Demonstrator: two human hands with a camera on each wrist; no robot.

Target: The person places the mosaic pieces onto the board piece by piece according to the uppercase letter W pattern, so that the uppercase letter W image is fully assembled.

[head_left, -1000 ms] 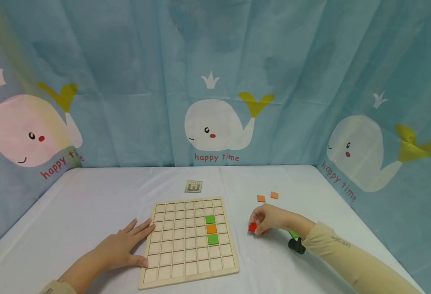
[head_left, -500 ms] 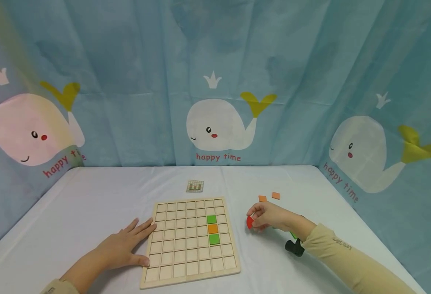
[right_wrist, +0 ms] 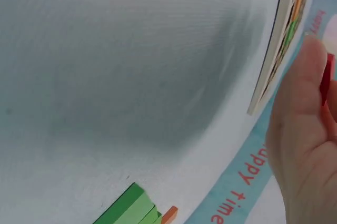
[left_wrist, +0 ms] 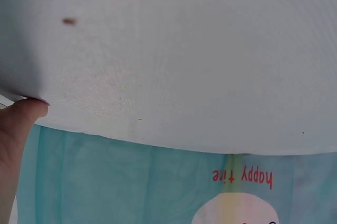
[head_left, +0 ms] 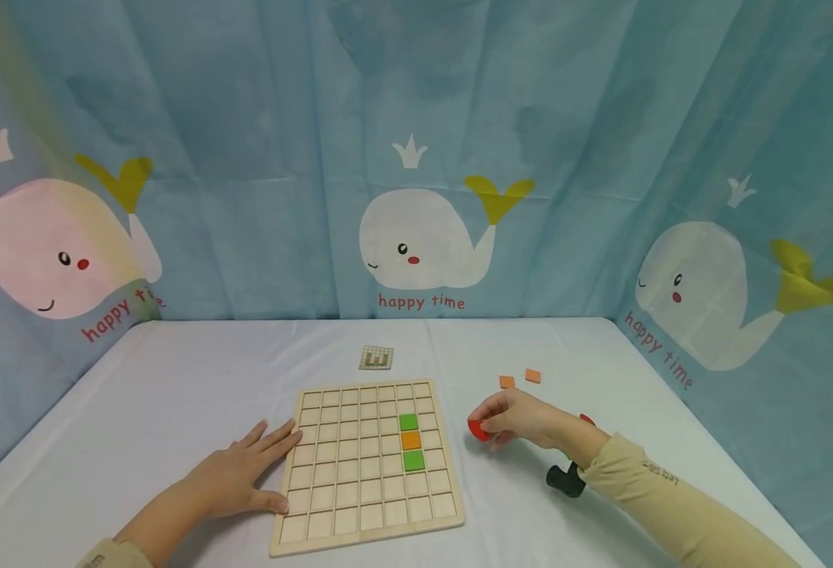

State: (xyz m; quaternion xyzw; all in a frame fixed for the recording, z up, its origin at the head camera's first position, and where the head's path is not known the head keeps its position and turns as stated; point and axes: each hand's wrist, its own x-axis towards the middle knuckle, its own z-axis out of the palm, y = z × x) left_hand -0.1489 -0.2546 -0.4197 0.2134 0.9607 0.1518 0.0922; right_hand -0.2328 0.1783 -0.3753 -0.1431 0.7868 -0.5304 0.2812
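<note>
My right hand [head_left: 519, 416] pinches a small flat red tile [head_left: 478, 430] between thumb and fingers, just off the right edge of a wooden grid board [head_left: 349, 477]. In the right wrist view, only an edge of the red tile [right_wrist: 327, 79] shows past the thumb. Two green tiles, the nearer one [head_left: 413, 460] and the farther one [head_left: 408, 422], lie in the board's cells with an orange tile [head_left: 410, 440] between them. Fingers spread and straight, my left hand [head_left: 235, 481] rests against the board's left edge. The left wrist view shows one of its digits against the white cloth.
Two loose orange tiles, a left one [head_left: 506, 382] and a right one [head_left: 533, 376], lie beyond my right hand. Green blocks [right_wrist: 129, 205] sit near my right forearm, partly hidden in the head view. Behind the board lies a small patterned card [head_left: 376, 358]. A whale-print curtain [head_left: 246, 158] hangs behind.
The right hand has shifted slightly left toward the board with the red tile, which has turned between its fingers. My left hand keeps its place on the board's edge.
</note>
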